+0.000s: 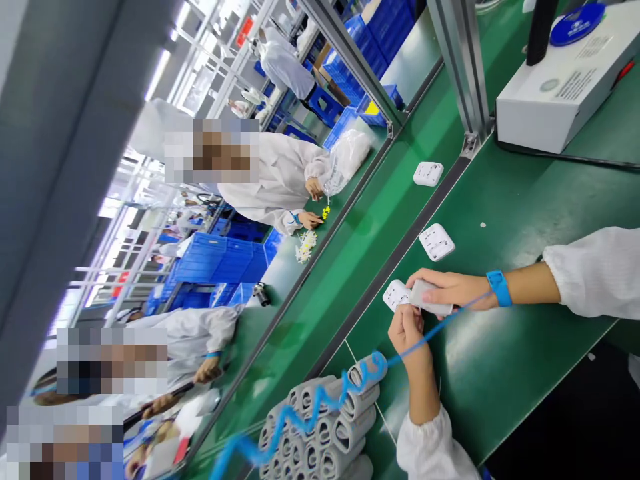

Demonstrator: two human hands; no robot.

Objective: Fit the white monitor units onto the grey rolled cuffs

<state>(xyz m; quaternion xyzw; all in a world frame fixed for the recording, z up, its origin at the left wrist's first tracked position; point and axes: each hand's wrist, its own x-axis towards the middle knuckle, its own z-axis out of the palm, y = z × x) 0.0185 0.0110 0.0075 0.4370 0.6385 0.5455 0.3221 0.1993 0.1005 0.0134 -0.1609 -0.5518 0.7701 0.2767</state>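
My right hand, with a blue strap at the wrist, grips a light grey plastic housing, thumb lying across its top. My left hand comes from below, its curled fingers at the near end of the same housing. Just beyond the fingertips lies a white rounded-square plastic unit with dark slots, partly covered by the hands; whether they touch it I cannot tell. Two similar units, a middle one and a farther one, lie along the belt's edge.
Grey hollow oval housings are stacked at my left. A coiled blue cord runs from my wrist strap across them. Past the green conveyor belt, co-workers sit in white coats. A white box and metal post stand at my right.
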